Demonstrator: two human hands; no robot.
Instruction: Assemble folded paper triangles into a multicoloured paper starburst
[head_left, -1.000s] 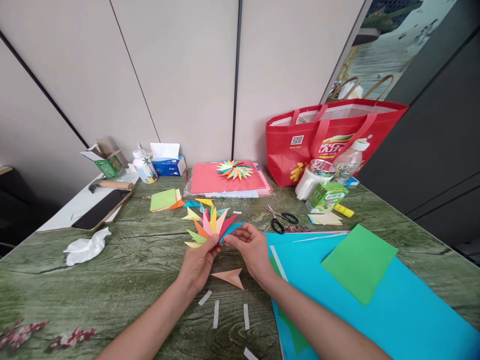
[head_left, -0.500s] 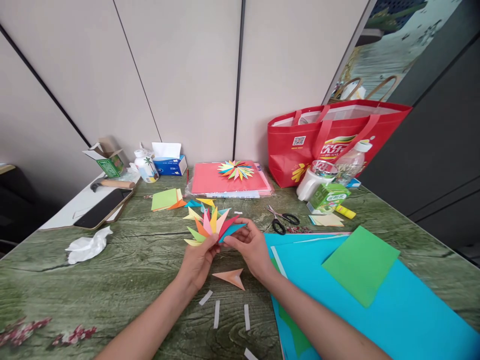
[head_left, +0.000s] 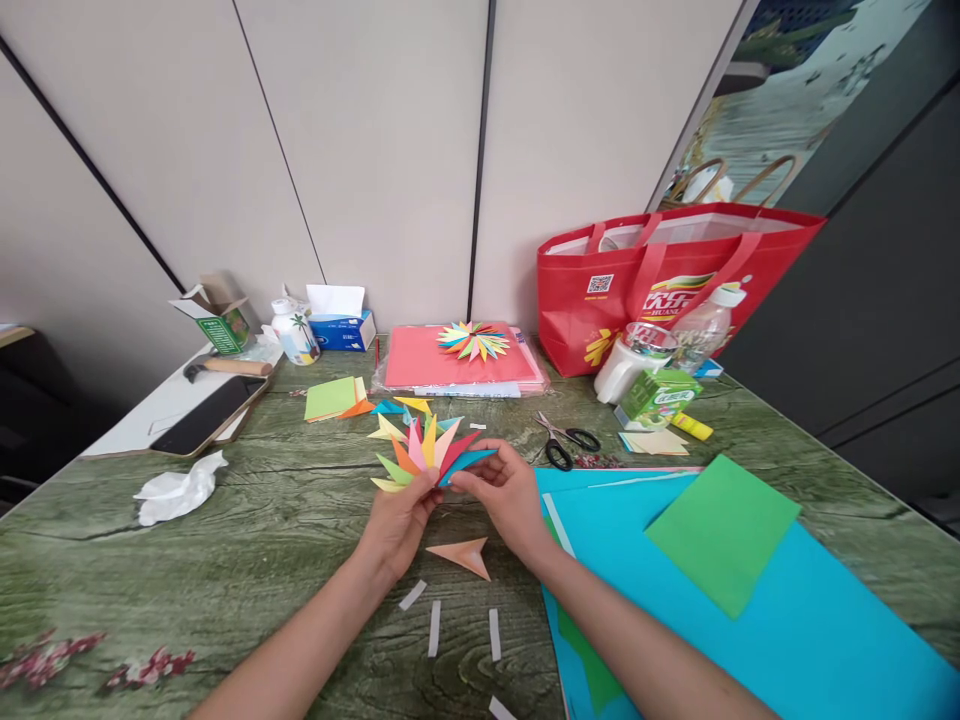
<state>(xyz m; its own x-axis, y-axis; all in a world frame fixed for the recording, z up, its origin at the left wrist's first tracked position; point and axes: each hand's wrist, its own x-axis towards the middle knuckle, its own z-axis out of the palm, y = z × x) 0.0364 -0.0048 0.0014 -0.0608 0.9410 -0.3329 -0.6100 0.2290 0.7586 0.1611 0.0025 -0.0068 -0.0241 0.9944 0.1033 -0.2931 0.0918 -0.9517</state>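
Note:
Between both hands is a fan of folded paper points (head_left: 429, 440) in yellow, green, orange, pink, red and blue. My left hand (head_left: 397, 520) pinches its lower middle, thumb on top. At the right end, my right hand (head_left: 504, 492) grips the blue point (head_left: 466, 463) between thumb and fingers. An orange folded paper piece (head_left: 461, 556) lies on the table just below the hands. Several white paper strips (head_left: 434, 628) are scattered nearer to me. Behind the fan lie loose folded pieces (head_left: 411, 405) in blue, yellow and orange.
Blue paper sheets (head_left: 757, 600) with a green square (head_left: 724, 535) cover the right side. Scissors (head_left: 562, 440) lie beyond my right hand. A finished paper ring (head_left: 473, 341) rests on a red pack (head_left: 420, 360). A red bag (head_left: 592, 300) stands behind; crumpled tissue (head_left: 180, 490) lies left.
Almost nothing differs. Both hands keep their hold on the paper fan, and the whole view has shifted very slightly.

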